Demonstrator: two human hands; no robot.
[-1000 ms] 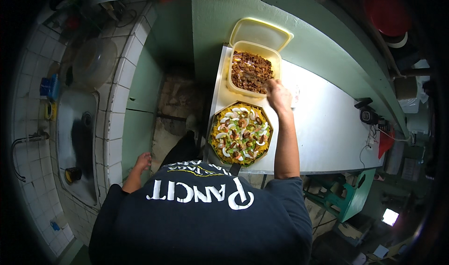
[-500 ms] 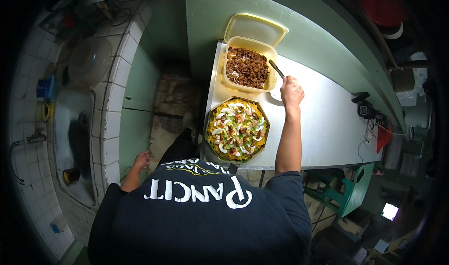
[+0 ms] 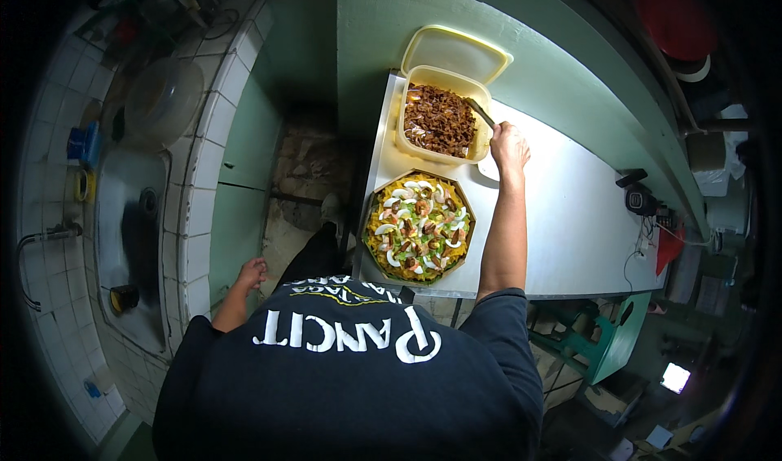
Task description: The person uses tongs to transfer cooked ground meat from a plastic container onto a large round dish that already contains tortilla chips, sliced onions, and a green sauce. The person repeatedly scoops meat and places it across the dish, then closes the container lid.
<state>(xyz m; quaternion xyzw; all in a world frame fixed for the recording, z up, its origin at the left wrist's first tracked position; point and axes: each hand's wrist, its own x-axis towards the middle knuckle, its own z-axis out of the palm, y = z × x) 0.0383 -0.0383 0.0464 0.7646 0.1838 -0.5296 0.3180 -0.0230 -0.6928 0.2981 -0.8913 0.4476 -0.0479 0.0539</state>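
Observation:
My right hand (image 3: 510,145) is closed round a dark, slim-handled utensil (image 3: 481,111), whose far end reaches into the food in a yellowish plastic tub (image 3: 404,137). Dark brown, crumbly bits (image 3: 440,120) partly fill the tub; what the utensil's tip is like cannot be made out. The tub's lid (image 3: 456,54) stands tilted up behind it. Just nearer to me lies an octagonal tray (image 3: 465,251) of yellow noodles (image 3: 417,226) topped with egg slices, chopped greens and brown pieces. My left hand (image 3: 253,274) hangs low beside my body, fingers loosely bent and holding nothing.
The tub and tray stand at the left end of a pale metal-topped table (image 3: 562,217) against a green wall. A black device (image 3: 640,199) with cords sits at its far right. On my left is a tiled counter with a sink (image 3: 122,184); a green stool (image 3: 607,339) stands right.
The utensil's end has moved farther into the brown bits as my right hand lowers toward the tub. The whole view has shifted slightly; my left hand stays by my side.

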